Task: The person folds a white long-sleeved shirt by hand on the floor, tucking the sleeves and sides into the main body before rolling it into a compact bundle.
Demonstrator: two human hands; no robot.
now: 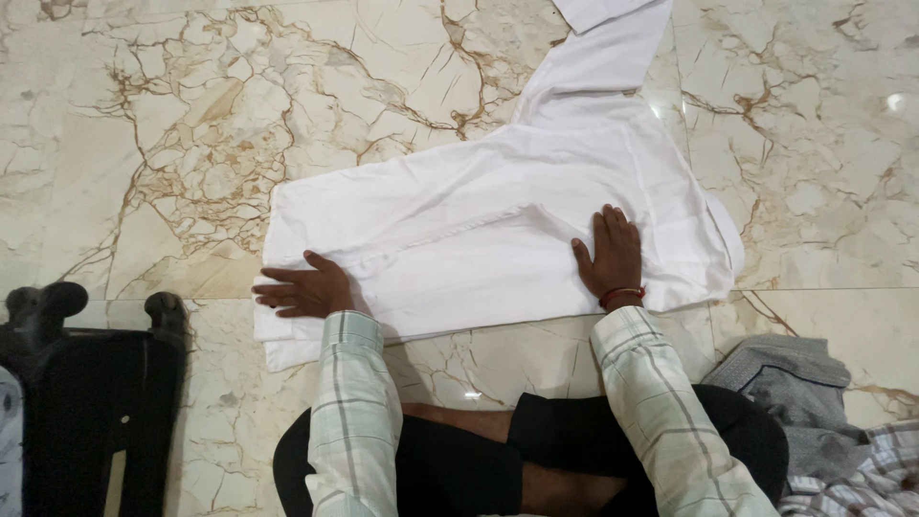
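Left hand (299, 290) lies flat, fingers spread, on the left end of the white shirt (479, 230), gripping nothing; right hand (610, 254) presses open-palmed near its right end. The shirt lies on the marble floor (172, 124), body seemingly folded to a band, one sleeve still out, so I'd say partly folded. Count: one suitcase (86, 402), one white shirt, two hands, a pile (814, 421) of perhaps two garments.
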